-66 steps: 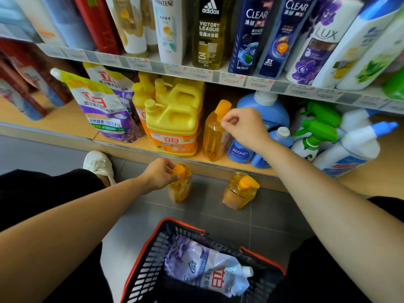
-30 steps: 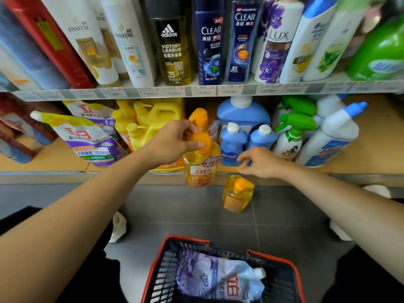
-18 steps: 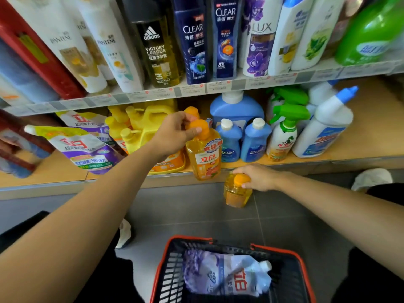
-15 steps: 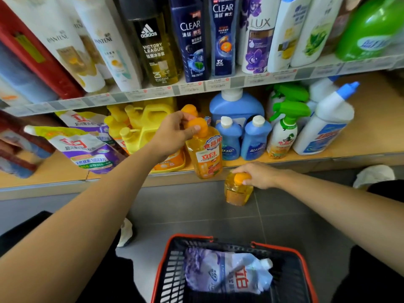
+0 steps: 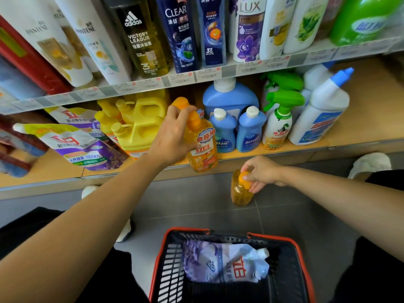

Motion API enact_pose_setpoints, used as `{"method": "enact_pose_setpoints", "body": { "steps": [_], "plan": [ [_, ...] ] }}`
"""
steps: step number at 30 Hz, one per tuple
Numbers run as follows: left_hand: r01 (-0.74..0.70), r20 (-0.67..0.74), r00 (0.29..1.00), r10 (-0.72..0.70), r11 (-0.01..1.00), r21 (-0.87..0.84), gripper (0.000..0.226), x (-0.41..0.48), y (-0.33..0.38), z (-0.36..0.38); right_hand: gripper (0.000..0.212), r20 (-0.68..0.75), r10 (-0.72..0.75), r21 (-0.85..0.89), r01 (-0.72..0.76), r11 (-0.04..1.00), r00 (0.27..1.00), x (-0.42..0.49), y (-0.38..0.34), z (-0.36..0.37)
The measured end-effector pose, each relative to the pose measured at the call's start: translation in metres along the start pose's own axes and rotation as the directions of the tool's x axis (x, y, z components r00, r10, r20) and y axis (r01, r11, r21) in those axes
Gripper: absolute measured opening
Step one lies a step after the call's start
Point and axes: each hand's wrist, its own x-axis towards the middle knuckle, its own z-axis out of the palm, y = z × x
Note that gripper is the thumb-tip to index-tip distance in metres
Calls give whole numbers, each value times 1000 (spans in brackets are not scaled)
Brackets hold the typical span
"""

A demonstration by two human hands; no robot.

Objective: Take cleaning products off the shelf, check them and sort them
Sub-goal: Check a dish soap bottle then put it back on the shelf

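Observation:
My left hand [image 5: 172,136] grips the neck of an orange dish-soap bottle [image 5: 203,149] and holds it upright at the front edge of the bottom shelf [image 5: 360,119]. Behind it, another orange cap [image 5: 180,101] shows on the shelf. My right hand [image 5: 261,172] is closed around the orange cap of a second orange bottle [image 5: 240,192] that stands on the grey floor below the shelf edge. A black basket with a red rim [image 5: 301,254] sits on the floor in front of me, with a purple-and-white refill pouch [image 5: 225,263] lying inside.
Yellow jugs [image 5: 140,125] and refill pouches [image 5: 80,145] fill the shelf's left side. Blue bottles [image 5: 237,130], a green-topped spray bottle [image 5: 279,125] and a white toilet-cleaner bottle [image 5: 321,114] stand to the right. Shampoo bottles [image 5: 181,31] line the shelf above.
My left hand lifted one orange bottle from the floor up to the shelf edge. My right hand came down from the shelf and closed on the cap of the other bottle on the floor.

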Motion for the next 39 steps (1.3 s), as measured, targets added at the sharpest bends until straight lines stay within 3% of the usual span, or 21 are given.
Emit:
{"method": "enact_pose_setpoints", "body": {
  "steps": [4,6,9,12,16,20,24,29,34,39],
  "plan": [
    [-77,-14,997,78,993,95,100,2,-6,-1,11,-16,42,49,-41,998,999,-8,5,13],
    [-80,-20,996,84,987,140,99,3,-7,-1,12,-50,-50,-149,42,988,998,-8,5,9],
    [-49,-36,998,56,985,167,100,6,-7,1,16,-1,-258,-468,227,854,966,-12,1,-5],
    [-29,-41,998,38,982,189,101,11,-9,1,43,164,-323,-603,354,715,932,-17,-3,-2],
    [-15,-50,998,25,980,198,103,19,-12,1,42,176,-333,-713,353,606,926,-14,-2,10],
    [-31,-35,999,39,976,217,99,23,-16,4,36,153,-335,-755,329,568,930,-13,-8,12],
    [-26,-36,999,36,969,246,97,27,-22,5,22,102,-364,-739,316,595,926,-16,-5,16],
    [-12,-125,988,92,847,531,96,21,-32,6,19,85,-435,-738,350,577,897,-28,-18,12],
    [2,-155,985,82,878,479,93,11,-38,1,21,76,-544,-721,423,549,836,-46,-60,2],
    [-17,-301,941,154,910,415,46,-11,-44,-14,21,33,-664,-715,482,506,747,-57,-108,-11]
  ]
}}
